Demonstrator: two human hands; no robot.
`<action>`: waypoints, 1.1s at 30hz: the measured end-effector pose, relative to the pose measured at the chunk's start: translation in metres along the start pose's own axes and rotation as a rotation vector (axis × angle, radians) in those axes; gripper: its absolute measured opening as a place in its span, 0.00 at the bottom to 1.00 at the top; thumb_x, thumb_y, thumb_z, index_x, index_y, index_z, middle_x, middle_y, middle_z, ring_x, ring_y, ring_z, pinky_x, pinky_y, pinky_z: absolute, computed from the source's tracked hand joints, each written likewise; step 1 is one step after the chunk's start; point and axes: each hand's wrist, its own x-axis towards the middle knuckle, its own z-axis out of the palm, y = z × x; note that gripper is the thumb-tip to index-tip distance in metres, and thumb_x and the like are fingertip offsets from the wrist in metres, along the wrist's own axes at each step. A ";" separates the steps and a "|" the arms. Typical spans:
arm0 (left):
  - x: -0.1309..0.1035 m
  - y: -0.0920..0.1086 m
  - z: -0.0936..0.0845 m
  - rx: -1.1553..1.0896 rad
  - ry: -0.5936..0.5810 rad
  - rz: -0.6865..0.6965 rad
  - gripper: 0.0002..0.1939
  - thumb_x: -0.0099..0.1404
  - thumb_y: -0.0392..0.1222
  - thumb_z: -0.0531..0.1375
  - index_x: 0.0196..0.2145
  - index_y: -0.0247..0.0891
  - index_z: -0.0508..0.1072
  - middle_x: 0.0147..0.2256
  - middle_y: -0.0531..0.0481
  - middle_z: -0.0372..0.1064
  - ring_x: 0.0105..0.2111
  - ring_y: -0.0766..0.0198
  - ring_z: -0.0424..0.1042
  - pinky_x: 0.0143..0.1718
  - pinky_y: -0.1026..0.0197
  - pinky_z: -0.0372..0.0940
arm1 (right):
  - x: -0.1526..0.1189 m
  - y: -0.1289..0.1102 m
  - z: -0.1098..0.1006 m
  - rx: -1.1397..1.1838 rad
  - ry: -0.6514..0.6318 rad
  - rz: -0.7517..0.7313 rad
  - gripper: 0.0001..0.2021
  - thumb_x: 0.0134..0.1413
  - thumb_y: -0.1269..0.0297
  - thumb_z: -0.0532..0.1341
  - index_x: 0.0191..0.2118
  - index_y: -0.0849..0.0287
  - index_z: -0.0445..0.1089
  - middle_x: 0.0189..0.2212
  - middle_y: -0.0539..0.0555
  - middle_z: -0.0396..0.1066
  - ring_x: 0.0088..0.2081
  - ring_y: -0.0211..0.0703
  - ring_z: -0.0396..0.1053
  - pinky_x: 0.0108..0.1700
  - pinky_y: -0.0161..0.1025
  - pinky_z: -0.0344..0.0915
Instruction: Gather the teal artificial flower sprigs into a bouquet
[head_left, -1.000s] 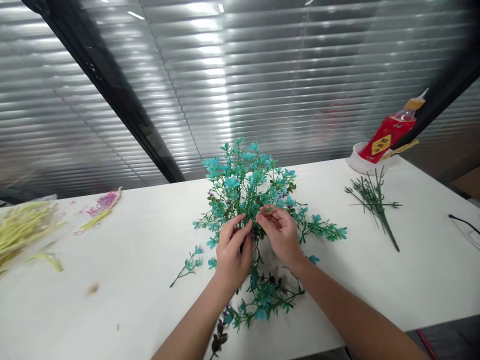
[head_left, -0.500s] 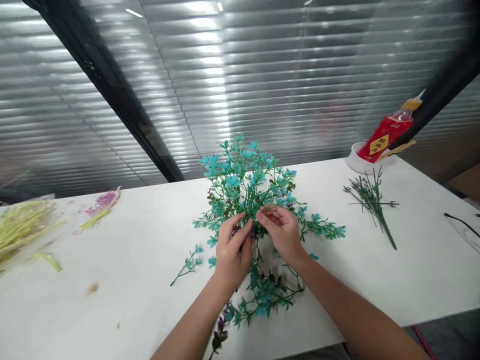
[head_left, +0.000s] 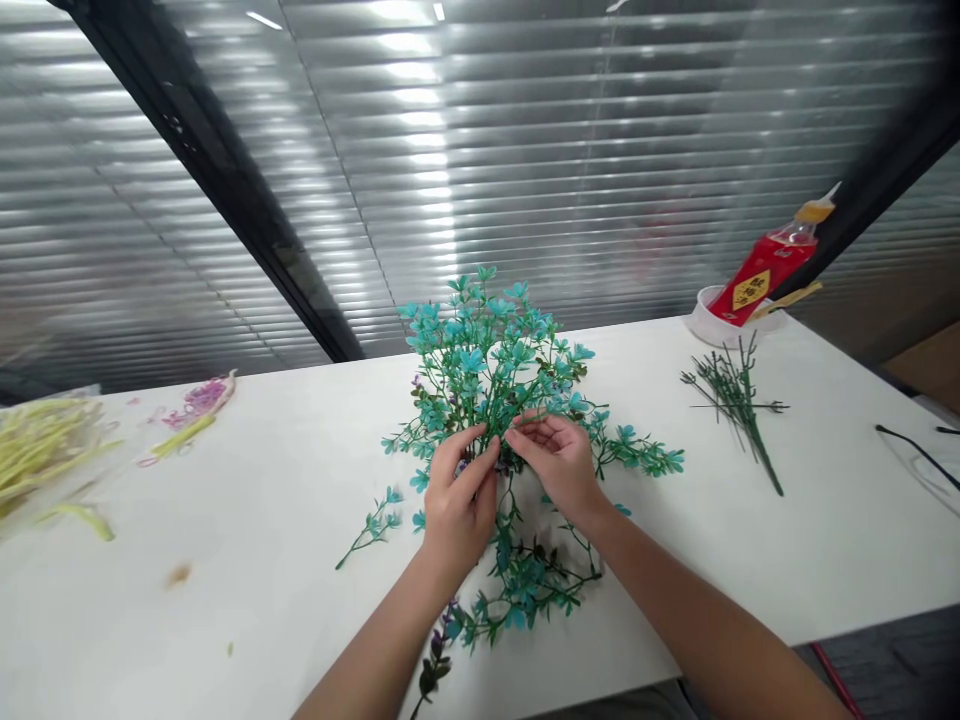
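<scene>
"Standing where, that turquoise bouquet?"
"On the desk, left of the bare green stems, stalks grasped by the left hand's fingers."
"And the right hand?"
"Fingers pinched together alongside; on what, can't tell."

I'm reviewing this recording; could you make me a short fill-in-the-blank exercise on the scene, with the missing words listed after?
Of the bare left hand and the bare right hand, the ____ one is nearer the small loose turquoise sprig.
The bundle of leafless dark-green plastic stems lies to the ____ of both hands.
The tilted plastic bottle in the round translucent tub is mostly coloured ____.

Missing words: left; right; red.
</scene>
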 end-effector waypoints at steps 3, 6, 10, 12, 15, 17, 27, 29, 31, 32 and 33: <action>0.001 0.002 -0.001 -0.003 0.014 -0.006 0.18 0.66 0.27 0.58 0.50 0.42 0.74 0.51 0.39 0.70 0.49 0.55 0.73 0.43 0.54 0.73 | 0.000 -0.001 0.000 0.013 -0.023 0.026 0.12 0.46 0.58 0.72 0.34 0.59 0.75 0.30 0.52 0.76 0.34 0.41 0.75 0.40 0.38 0.75; 0.001 0.002 -0.001 0.007 0.022 -0.007 0.17 0.67 0.28 0.57 0.49 0.43 0.75 0.51 0.40 0.70 0.49 0.55 0.73 0.42 0.55 0.73 | 0.001 -0.003 -0.001 0.006 -0.039 0.038 0.12 0.45 0.58 0.72 0.33 0.59 0.76 0.30 0.53 0.76 0.35 0.42 0.75 0.40 0.39 0.75; 0.001 0.002 -0.001 0.007 0.020 0.002 0.17 0.67 0.27 0.57 0.49 0.42 0.74 0.50 0.39 0.70 0.49 0.55 0.73 0.43 0.54 0.72 | 0.003 -0.004 -0.004 -0.002 -0.079 0.084 0.11 0.46 0.59 0.72 0.33 0.59 0.76 0.29 0.51 0.74 0.34 0.40 0.74 0.40 0.38 0.74; 0.001 0.002 0.000 0.005 0.021 0.007 0.17 0.66 0.26 0.57 0.49 0.40 0.74 0.50 0.39 0.70 0.49 0.54 0.72 0.43 0.54 0.72 | 0.004 -0.003 -0.007 -0.005 -0.117 0.087 0.11 0.48 0.59 0.72 0.34 0.59 0.76 0.28 0.50 0.73 0.34 0.39 0.72 0.40 0.37 0.73; 0.001 0.001 0.001 0.013 0.031 0.033 0.18 0.64 0.24 0.58 0.49 0.38 0.74 0.49 0.38 0.70 0.49 0.55 0.72 0.44 0.55 0.72 | 0.006 -0.001 -0.011 -0.027 -0.156 0.081 0.11 0.49 0.59 0.72 0.35 0.59 0.76 0.29 0.50 0.71 0.33 0.37 0.71 0.37 0.35 0.71; 0.000 0.001 0.002 0.024 0.036 0.051 0.18 0.63 0.23 0.58 0.48 0.37 0.73 0.49 0.38 0.70 0.49 0.55 0.72 0.44 0.55 0.72 | 0.006 0.000 -0.013 -0.041 -0.167 0.084 0.11 0.49 0.58 0.72 0.35 0.58 0.76 0.28 0.50 0.71 0.32 0.37 0.70 0.37 0.35 0.71; 0.002 0.003 0.000 0.027 0.037 0.047 0.19 0.63 0.22 0.59 0.49 0.36 0.73 0.49 0.37 0.70 0.49 0.55 0.72 0.44 0.55 0.72 | 0.008 -0.003 -0.012 -0.013 -0.199 0.085 0.09 0.49 0.57 0.72 0.30 0.57 0.78 0.31 0.50 0.76 0.35 0.37 0.72 0.42 0.36 0.72; 0.003 0.003 -0.001 0.028 0.039 0.046 0.18 0.63 0.22 0.59 0.48 0.36 0.73 0.49 0.37 0.70 0.49 0.55 0.72 0.45 0.55 0.72 | 0.008 -0.002 -0.013 -0.022 -0.193 0.079 0.10 0.50 0.56 0.71 0.31 0.57 0.78 0.31 0.50 0.76 0.35 0.37 0.73 0.41 0.36 0.72; 0.004 0.004 -0.002 0.029 0.039 0.046 0.18 0.63 0.22 0.59 0.48 0.37 0.73 0.50 0.38 0.69 0.49 0.55 0.72 0.45 0.55 0.72 | 0.007 -0.002 -0.013 -0.046 -0.189 0.076 0.10 0.50 0.56 0.71 0.32 0.57 0.78 0.31 0.50 0.76 0.33 0.37 0.72 0.39 0.35 0.72; 0.005 0.004 -0.002 0.028 0.036 0.046 0.18 0.63 0.22 0.59 0.48 0.37 0.72 0.50 0.38 0.69 0.49 0.55 0.72 0.45 0.55 0.72 | 0.007 -0.001 -0.013 -0.059 -0.184 0.081 0.10 0.50 0.55 0.71 0.32 0.57 0.78 0.30 0.50 0.76 0.33 0.37 0.72 0.39 0.35 0.72; 0.005 0.004 -0.002 0.028 0.035 0.047 0.18 0.63 0.22 0.59 0.49 0.37 0.72 0.50 0.38 0.69 0.49 0.55 0.72 0.45 0.54 0.72 | 0.007 -0.001 -0.013 -0.069 -0.178 0.090 0.10 0.50 0.55 0.71 0.32 0.56 0.78 0.30 0.50 0.76 0.33 0.36 0.72 0.39 0.35 0.72</action>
